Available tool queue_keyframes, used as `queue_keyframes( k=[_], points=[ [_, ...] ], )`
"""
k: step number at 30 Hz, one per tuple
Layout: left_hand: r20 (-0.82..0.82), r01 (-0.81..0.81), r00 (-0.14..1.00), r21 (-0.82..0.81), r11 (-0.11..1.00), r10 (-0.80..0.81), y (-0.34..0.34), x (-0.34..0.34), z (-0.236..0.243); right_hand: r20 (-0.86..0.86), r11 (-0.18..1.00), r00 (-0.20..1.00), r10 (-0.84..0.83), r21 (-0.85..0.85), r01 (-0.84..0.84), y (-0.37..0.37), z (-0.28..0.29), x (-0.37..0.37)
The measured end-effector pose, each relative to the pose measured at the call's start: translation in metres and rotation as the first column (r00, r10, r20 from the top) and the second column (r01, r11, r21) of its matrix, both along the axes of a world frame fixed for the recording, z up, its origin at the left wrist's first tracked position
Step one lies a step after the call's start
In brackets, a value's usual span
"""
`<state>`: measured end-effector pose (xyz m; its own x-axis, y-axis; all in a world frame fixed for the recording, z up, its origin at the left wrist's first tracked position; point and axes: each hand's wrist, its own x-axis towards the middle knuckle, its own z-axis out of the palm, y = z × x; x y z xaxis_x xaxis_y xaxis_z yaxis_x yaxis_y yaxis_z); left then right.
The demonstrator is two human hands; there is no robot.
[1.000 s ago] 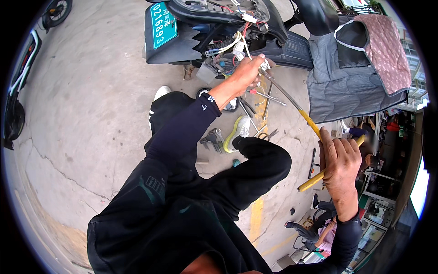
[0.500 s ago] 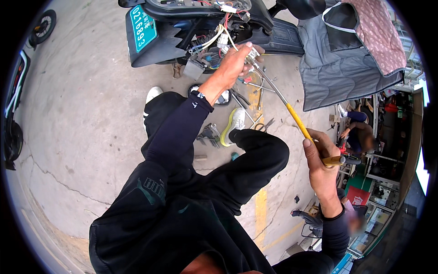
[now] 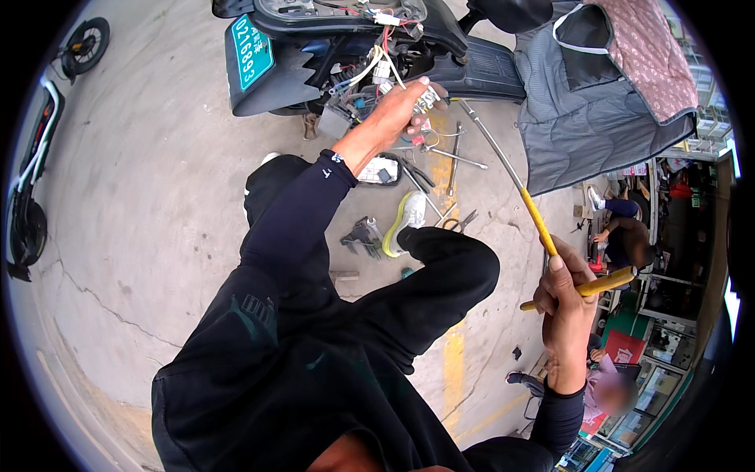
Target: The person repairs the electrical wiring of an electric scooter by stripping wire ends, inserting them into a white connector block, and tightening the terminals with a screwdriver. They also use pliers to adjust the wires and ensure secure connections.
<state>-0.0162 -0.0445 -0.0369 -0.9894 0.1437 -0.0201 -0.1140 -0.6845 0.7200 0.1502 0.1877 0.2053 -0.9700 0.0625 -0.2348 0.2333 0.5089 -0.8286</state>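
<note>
My left hand (image 3: 391,118) is closed on a small silvery metal part (image 3: 427,99) beside the scooter's open rear. My right hand (image 3: 568,315) grips a T-handle socket wrench (image 3: 538,220) by its yellow handle, with the crossbar across the palm. The wrench's bare shaft slants up and left, and its socket end lies a little right of the metal part, apart from it. White, red and yellow wires with connectors (image 3: 381,71) hang from the scooter (image 3: 346,27) just above my left hand. My left fingers partly hide the metal part.
Below the scooter lie a black-handled pair of pliers (image 3: 418,175), scissors (image 3: 460,221), several wrenches and a tray (image 3: 379,170). A quilted cover (image 3: 562,134) drapes over the scooter's front. Other people sit by a shopfront at right; two-wheelers (image 3: 35,181) stand at far left.
The wrench's socket end has come away from the metal part, toward the right. My right hand has moved right and slightly down, and the crossbar has turned. My left hand still holds the part.
</note>
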Motion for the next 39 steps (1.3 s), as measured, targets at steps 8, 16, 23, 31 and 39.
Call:
queue_keyframes(
  k=[8,16,23,31,39],
  points=[
    [0.065,0.02,0.998,-0.002,1.0,-0.02,-0.001,0.001,-0.003,0.04,-0.003,0.403,0.914,0.996,-0.091,0.015,-0.013,-0.025],
    [0.071,0.025,0.997,-0.008,1.0,-0.025,-0.003,0.003,0.002,0.138,-0.115,0.339,0.931,0.99,-0.087,0.006,-0.009,-0.036],
    [0.069,0.029,0.997,-0.018,0.999,-0.028,-0.002,-0.001,-0.004,0.224,-0.219,0.29,0.931,0.974,-0.047,-0.004,-0.007,-0.038],
    [0.109,0.029,0.994,-0.033,0.999,-0.026,-0.007,0.0,-0.003,0.345,-0.365,0.265,0.9,0.931,0.029,-0.02,0.0,-0.036],
    [0.129,0.074,0.989,0.019,0.997,-0.076,-0.006,-0.002,-0.003,0.424,-0.469,0.239,0.874,0.865,0.181,-0.013,-0.008,-0.031]
  ],
)
